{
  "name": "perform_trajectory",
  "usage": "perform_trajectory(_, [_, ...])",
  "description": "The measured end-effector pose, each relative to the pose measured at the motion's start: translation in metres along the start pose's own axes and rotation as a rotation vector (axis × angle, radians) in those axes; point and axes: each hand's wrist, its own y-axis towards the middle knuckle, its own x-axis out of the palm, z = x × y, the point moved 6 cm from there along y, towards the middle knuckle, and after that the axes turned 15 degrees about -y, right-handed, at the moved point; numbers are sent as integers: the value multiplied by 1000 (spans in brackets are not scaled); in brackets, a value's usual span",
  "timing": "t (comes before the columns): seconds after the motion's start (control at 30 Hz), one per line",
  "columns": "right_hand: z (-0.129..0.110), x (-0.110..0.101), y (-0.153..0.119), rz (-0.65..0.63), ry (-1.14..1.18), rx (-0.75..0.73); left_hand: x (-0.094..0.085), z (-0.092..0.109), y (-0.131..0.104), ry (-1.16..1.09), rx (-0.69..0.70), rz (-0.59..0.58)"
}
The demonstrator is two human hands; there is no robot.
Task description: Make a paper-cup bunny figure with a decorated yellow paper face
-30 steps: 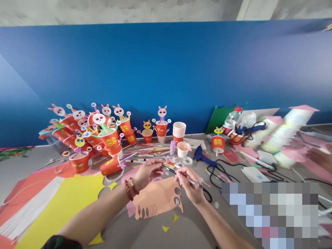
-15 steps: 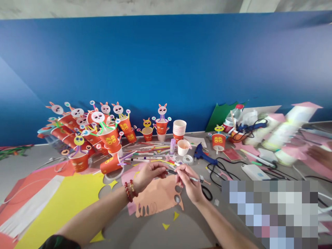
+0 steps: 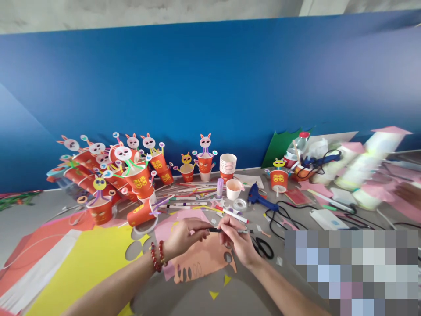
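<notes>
A slim pen (image 3: pixel 214 230) with a black end is held level between my two hands, above a sheet of orange paper (image 3: pixel 207 254). My left hand (image 3: pixel 186 237), with red bead bracelets at the wrist, pinches its black left end. Around its barrel the fingers of my right hand (image 3: pixel 237 241) are closed. Holes and small ovals are cut or drawn along the edges of the orange paper, which overlaps a pink sheet (image 3: pixel 164 224). Black-handled scissors (image 3: pixel 265 248) lie beside my right hand, their blades partly hidden.
Red paper cups (image 3: pixel 138 182) with rabbit figures crowd the left back. Yellow paper (image 3: pixel 79 263) covers the left side. A blue glue gun (image 3: pixel 259 197), stacked cups (image 3: pixel 228 164) and a marker (image 3: pixel 235 215) lie ahead. Black cables run right. Another person's blurred hand (image 3: pixel 408 197) is far right.
Both hands, still on the pen, have shifted slightly down and left in view. A red-capped marker now shows beyond my right hand, and more of the scissors is visible.
</notes>
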Motion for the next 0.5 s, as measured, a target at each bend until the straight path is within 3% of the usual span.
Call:
perform_trajectory(0.17, [5,10,2,-71,-34,36,4,7,-3,449,142,-31])
perform_trajectory(0.23, [11,6,6,-26,-23,98,-1,7,-2,537,160,-26])
perform_trajectory(0.33, [16,-26,13,301,75,166,-15,5,5,643,172,3])
perform_trajectory(0.4, [11,-55,16,512,125,108,-25,1,12,723,173,14])
perform_trajectory(0.5, [-4,-87,19,640,-4,-5,-34,-7,22,846,152,24])
